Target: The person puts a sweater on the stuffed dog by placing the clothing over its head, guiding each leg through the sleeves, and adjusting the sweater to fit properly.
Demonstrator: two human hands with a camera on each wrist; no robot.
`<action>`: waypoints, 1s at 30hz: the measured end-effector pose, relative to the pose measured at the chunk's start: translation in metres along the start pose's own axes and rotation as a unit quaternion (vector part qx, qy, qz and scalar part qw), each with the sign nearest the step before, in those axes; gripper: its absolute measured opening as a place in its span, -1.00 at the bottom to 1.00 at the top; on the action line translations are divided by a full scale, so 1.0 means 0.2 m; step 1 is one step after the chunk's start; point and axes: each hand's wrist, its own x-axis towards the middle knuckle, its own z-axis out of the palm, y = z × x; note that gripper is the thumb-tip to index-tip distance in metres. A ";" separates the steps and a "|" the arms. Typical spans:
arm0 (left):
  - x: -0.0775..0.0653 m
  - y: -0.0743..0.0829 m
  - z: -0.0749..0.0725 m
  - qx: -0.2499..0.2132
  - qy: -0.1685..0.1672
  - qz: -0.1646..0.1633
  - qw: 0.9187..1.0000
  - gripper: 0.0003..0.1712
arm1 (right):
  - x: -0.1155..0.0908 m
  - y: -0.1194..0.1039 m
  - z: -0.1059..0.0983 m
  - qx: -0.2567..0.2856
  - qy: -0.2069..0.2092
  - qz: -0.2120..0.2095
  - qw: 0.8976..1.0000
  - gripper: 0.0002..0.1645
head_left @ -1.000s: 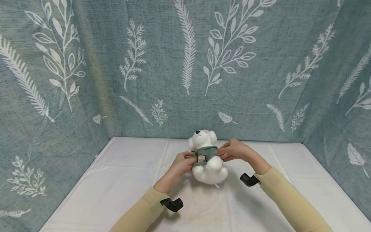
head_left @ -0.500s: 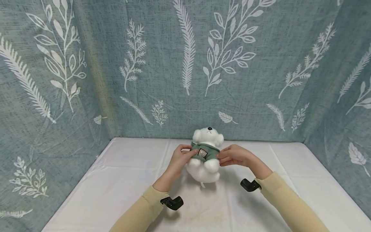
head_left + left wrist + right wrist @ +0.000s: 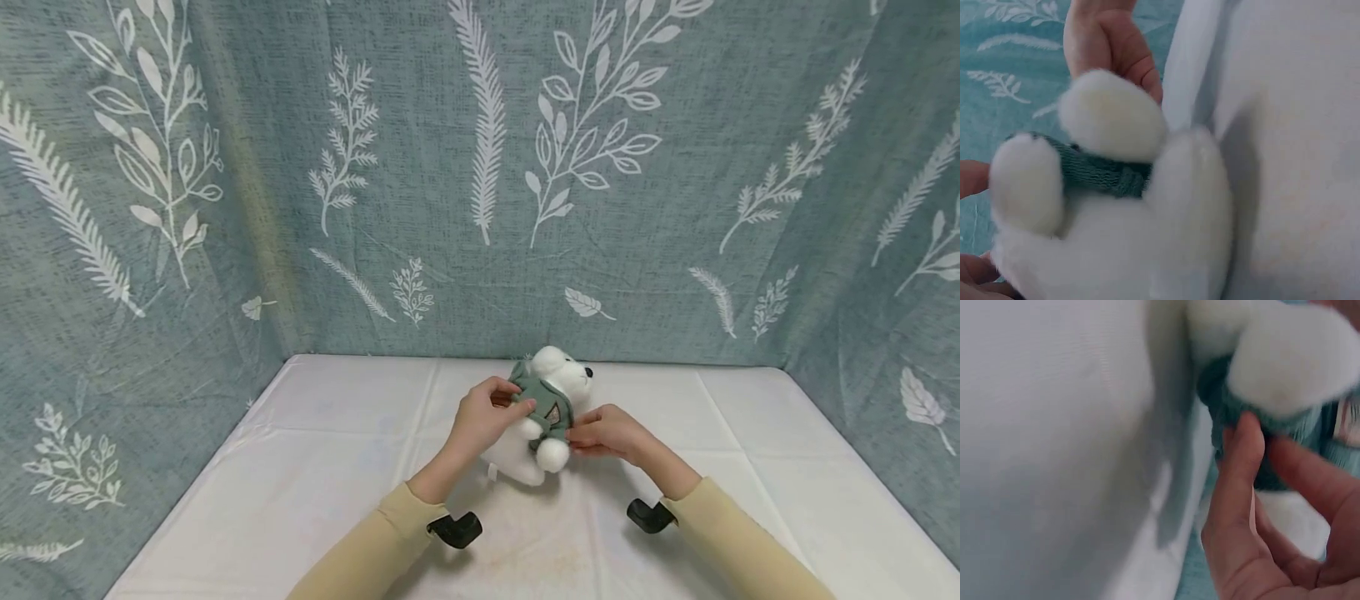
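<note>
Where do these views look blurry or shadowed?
Head view: toy fairly clear, soft shadows on the table; left wrist view: dim, toy's fur blurred, dark shadow beside it; right wrist view: dim, soft focus, long shadow on the table beside the toy.

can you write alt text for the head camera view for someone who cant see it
A white plush animal in a green top is held between a person's left hand and right hand, its black nose pointing toward the picture's right. Around it is a white-covered table, backed by a blue-green curtain printed with pale leaves.
</note>
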 end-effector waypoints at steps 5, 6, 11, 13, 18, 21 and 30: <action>-0.02 0.01 0.06 0.059 -0.001 0.046 0.997 -0.59 | 0.00 0.04 -0.01 -0.005 0.033 0.006 0.999 -0.55; -0.02 0.01 0.06 0.070 -0.001 0.053 0.996 -0.59 | 0.00 0.04 -0.01 -0.002 0.026 0.004 1.000 -0.54; -0.05 0.03 0.07 0.085 -0.014 0.065 0.994 -0.61 | 0.02 0.08 -0.03 0.029 -0.029 -0.015 0.999 -0.50; -0.06 0.03 0.07 0.083 -0.024 0.066 0.994 -0.62 | 0.02 0.08 -0.04 0.042 -0.053 -0.024 0.997 -0.49; -0.07 0.02 0.04 0.069 -0.043 0.061 0.995 -0.67 | 0.03 0.05 -0.05 0.055 -0.074 -0.029 0.995 -0.47; -0.06 0.01 0.03 0.058 -0.038 0.060 0.996 -0.72 | 0.02 -0.01 -0.04 0.035 -0.042 -0.025 0.998 -0.47; -0.02 -0.02 -0.02 0.026 0.014 0.075 0.997 -0.80 | -0.03 -0.16 0.02 -0.098 0.071 -0.043 0.992 -0.55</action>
